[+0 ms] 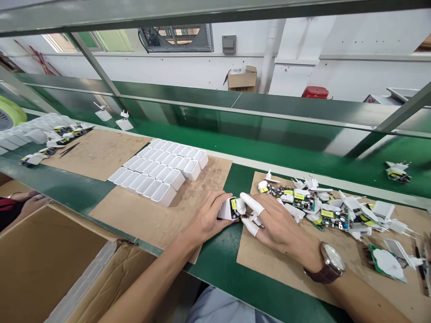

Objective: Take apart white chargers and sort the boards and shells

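My left hand [206,218] grips a small white plastic charger shell [226,210] lying on its side on the green bench. My right hand [273,224], with white finger cots on its fingertips and a brown watch at the wrist, presses a circuit board with a plug part [236,205] into the shell's open end. Both hands meet between two cardboard sheets. Rows of empty white shells [161,170] stand on the left sheet. A heap of circuit boards and white plug parts [323,207] lies on the right sheet.
An open cardboard box [43,260] sits at the lower left below the bench. Another person's hand [28,202] shows at the left edge. More shells and boards [40,134] lie at the far left. A green conveyor belt [252,134] runs behind.
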Demonstrator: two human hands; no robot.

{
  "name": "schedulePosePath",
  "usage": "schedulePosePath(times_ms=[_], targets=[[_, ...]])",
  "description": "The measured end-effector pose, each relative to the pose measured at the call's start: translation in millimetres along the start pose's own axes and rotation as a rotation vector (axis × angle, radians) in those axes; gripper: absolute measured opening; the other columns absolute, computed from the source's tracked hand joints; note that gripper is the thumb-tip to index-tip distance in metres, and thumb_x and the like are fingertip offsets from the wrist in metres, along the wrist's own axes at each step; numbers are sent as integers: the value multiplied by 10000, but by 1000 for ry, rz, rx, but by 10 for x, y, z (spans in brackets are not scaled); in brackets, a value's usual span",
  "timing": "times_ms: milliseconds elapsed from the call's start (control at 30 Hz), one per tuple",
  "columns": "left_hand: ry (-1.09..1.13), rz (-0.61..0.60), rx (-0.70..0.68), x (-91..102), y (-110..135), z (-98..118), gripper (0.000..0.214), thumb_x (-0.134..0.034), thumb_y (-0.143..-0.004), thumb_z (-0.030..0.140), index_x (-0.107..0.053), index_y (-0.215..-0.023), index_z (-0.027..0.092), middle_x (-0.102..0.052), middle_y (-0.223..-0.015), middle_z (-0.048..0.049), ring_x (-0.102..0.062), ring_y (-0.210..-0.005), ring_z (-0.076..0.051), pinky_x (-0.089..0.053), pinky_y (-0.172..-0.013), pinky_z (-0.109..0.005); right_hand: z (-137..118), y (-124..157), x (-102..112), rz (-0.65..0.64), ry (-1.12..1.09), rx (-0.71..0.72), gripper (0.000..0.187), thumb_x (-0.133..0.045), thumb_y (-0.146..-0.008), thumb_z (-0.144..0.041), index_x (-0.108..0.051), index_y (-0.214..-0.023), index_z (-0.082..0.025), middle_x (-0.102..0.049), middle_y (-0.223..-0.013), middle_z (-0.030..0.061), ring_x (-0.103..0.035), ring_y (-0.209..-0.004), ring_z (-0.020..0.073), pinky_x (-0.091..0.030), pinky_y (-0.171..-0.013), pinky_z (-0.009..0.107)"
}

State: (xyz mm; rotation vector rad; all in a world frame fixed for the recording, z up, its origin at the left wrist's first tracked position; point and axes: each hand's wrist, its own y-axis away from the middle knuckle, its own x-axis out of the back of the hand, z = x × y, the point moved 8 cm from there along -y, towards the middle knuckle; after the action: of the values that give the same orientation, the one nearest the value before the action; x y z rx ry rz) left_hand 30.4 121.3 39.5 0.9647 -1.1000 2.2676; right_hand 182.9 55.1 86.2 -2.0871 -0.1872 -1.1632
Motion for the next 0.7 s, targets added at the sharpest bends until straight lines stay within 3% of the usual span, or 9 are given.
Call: schedulePosePath(times_ms=[700], targets=[[10,48,-8,22,20,9,655,-799,-920,356,-453,-1468,259,-596,-1290,-117,-633,-1200,-287,-586,-1010,-460,34,51,-37,39,-21,-3,637,-585,-1018,-128,-327,-1601,-131,-677,-1206,175,-603,-1075,321,-561,-894,503]])
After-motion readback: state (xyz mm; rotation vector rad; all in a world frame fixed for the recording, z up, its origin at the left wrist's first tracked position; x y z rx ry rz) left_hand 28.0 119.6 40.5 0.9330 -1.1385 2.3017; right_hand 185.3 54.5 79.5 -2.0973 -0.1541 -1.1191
